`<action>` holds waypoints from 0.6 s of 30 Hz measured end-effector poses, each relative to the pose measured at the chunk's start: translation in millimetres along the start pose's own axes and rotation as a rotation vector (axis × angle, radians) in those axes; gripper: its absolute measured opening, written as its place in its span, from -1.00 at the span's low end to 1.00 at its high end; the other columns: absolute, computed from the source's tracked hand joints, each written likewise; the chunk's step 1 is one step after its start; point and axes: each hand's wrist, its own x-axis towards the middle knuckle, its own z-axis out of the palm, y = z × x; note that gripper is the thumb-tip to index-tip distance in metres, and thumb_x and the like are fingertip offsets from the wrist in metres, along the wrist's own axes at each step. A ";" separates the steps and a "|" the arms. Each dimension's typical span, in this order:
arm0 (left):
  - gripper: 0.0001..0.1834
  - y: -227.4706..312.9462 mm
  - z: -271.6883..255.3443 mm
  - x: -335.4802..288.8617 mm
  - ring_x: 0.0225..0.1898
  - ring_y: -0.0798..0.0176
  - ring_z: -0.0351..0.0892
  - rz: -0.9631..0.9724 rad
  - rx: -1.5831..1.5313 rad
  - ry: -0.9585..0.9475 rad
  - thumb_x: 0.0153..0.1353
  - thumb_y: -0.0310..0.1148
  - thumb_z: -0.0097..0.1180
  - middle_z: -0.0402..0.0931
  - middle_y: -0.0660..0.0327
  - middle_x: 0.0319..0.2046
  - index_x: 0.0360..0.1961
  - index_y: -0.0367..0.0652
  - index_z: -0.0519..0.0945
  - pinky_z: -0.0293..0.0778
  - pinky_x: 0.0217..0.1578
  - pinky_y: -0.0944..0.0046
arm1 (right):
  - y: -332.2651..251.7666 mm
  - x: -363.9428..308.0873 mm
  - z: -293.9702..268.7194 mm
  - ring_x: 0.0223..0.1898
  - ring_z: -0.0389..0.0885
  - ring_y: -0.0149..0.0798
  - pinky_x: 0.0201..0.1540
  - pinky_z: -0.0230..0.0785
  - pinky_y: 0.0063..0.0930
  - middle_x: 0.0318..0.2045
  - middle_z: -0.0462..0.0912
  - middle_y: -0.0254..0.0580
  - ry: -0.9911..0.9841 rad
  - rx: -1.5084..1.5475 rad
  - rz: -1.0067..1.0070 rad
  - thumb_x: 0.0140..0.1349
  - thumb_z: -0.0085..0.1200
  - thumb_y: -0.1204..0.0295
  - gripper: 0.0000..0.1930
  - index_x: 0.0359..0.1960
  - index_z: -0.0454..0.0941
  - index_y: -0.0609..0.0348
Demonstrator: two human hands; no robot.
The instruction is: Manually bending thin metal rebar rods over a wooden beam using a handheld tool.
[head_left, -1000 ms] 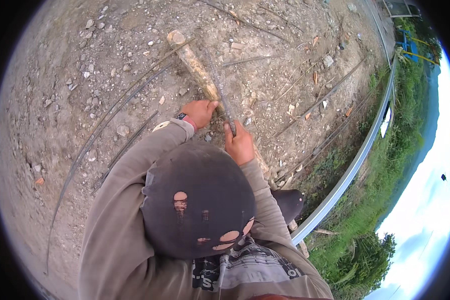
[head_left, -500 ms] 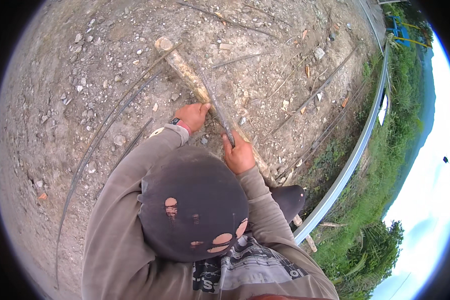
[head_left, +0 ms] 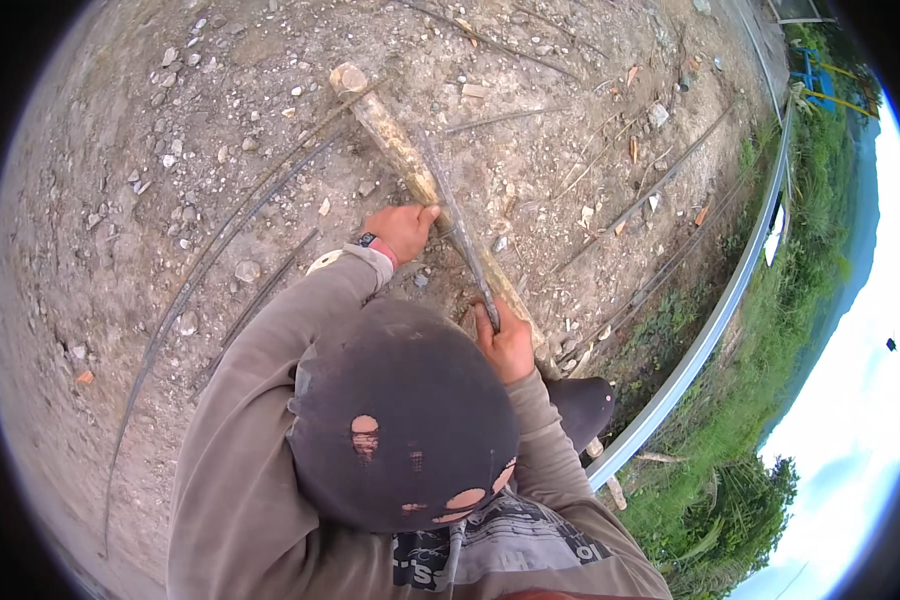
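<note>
A thick, pale brown, rough-barked wooden pole (head_left: pixel 400 150) lies slantwise on the ground, from the upper middle of the frame down to just right of centre. Its upper end is cut blunt and lighter in colour; its surface is mottled yellow and brown. A long, straight, dark grey metal-looking bar (head_left: pixel 467 255) crosses it at a narrow angle: the bar's tip shows just right of the pole, its near end to the left of it.

The right hand (head_left: pixel 508 345), right of centre, is clamped on the bar's near end. The left hand (head_left: pixel 406 232), near the middle, has its thumb against the pole's left side, close to the crossing; its fingers are partly hidden, so I cannot tell whether they close around anything.

Brown, stony earth (head_left: pixel 100 170) spreads across the left and top of the frame. Thin, dark, curved rods (head_left: pixel 195 262) bound the working area on the left, one meeting the pole near its blunt end. A dark-clothed knee with torn holes (head_left: pixel 400 400) sits just below the hands, and a second dark knee (head_left: pixel 582 408) lies near the pole's lower end. Farther right, a silver metal rail (head_left: pixel 710 345) edges the green slope (head_left: pixel 770 330)
</note>
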 end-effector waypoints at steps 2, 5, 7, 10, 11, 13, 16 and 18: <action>-0.45 -3.1 -0.3 0.9 -0.30 -0.11 0.53 -0.052 0.030 -0.089 0.24 0.08 -0.34 0.56 -0.01 -0.40 -0.37 -0.11 0.57 0.40 -0.25 -0.02 | -7.4 -45.0 -26.7 -0.52 0.54 0.08 -0.51 0.36 -0.28 -0.57 0.53 0.09 -0.076 0.053 0.120 0.16 -0.01 0.44 -0.85 -0.26 0.49 0.17; -0.45 -4.7 0.2 1.3 -0.30 -0.12 0.53 -0.024 0.026 -0.097 0.25 0.08 -0.34 0.56 -0.02 -0.40 -0.37 -0.12 0.57 0.40 -0.24 -0.02 | -20.1 -39.2 -28.5 -0.53 0.54 0.07 -0.52 0.36 -0.27 -0.57 0.53 0.09 -0.089 0.094 0.116 0.16 -0.01 0.44 -0.85 -0.25 0.49 0.17; -0.45 -3.0 1.2 0.0 -0.31 -0.12 0.53 -0.013 0.001 -0.053 0.24 0.08 -0.33 0.56 -0.02 -0.41 -0.38 -0.14 0.57 0.40 -0.25 -0.02 | -20.2 9.4 -1.3 -0.55 0.51 0.11 -0.53 0.34 -0.20 -0.60 0.51 0.11 -0.051 0.024 0.048 0.17 -0.02 0.42 -0.87 -0.29 0.47 0.18; -0.51 1.1 2.0 -3.2 -0.39 -0.16 0.49 0.030 -0.054 0.051 0.24 0.01 -0.25 0.52 -0.04 -0.51 -0.50 -0.15 0.53 0.37 -0.35 -0.06 | -5.5 56.3 32.0 -0.57 0.47 0.17 -0.55 0.29 -0.11 -0.63 0.47 0.14 0.076 -0.082 -0.124 0.18 -0.01 0.39 -0.87 -0.34 0.43 0.18; -0.51 1.5 1.3 -2.5 -0.39 -0.16 0.49 0.041 -0.034 0.064 0.24 0.01 -0.25 0.52 -0.04 -0.51 -0.50 -0.15 0.53 0.37 -0.35 -0.06 | 0.3 51.0 32.5 -0.57 0.47 0.17 -0.55 0.29 -0.11 -0.63 0.47 0.14 0.056 -0.110 -0.040 0.18 -0.01 0.39 -0.87 -0.34 0.43 0.18; -0.53 0.6 1.0 -1.0 -0.38 -0.16 0.49 0.030 -0.048 0.002 0.24 -0.02 -0.25 0.51 -0.06 -0.49 -0.48 -0.16 0.54 0.37 -0.35 -0.06 | 8.5 10.8 15.0 -0.56 0.49 0.15 -0.54 0.32 -0.15 -0.63 0.49 0.13 0.030 -0.028 0.010 0.17 -0.02 0.42 -0.88 -0.29 0.45 0.16; -0.46 -3.4 1.8 2.7 -0.30 -0.12 0.52 -0.001 -0.001 -0.068 0.23 0.09 -0.30 0.55 -0.03 -0.42 -0.39 -0.12 0.58 0.40 -0.26 -0.04 | 4.2 -62.4 -23.1 -0.55 0.52 0.12 -0.52 0.35 -0.20 -0.62 0.50 0.12 -0.022 0.077 0.060 0.17 -0.02 0.44 -0.85 -0.23 0.47 0.15; -0.46 -4.6 3.8 2.9 -0.30 -0.12 0.52 -0.021 0.017 -0.060 0.23 0.08 -0.30 0.55 -0.03 -0.42 -0.40 -0.12 0.58 0.40 -0.26 -0.04 | -2.4 -63.3 -28.1 -0.52 0.54 0.10 -0.50 0.38 -0.25 -0.61 0.52 0.10 -0.107 -0.003 0.186 0.16 -0.03 0.47 -0.81 -0.18 0.47 0.14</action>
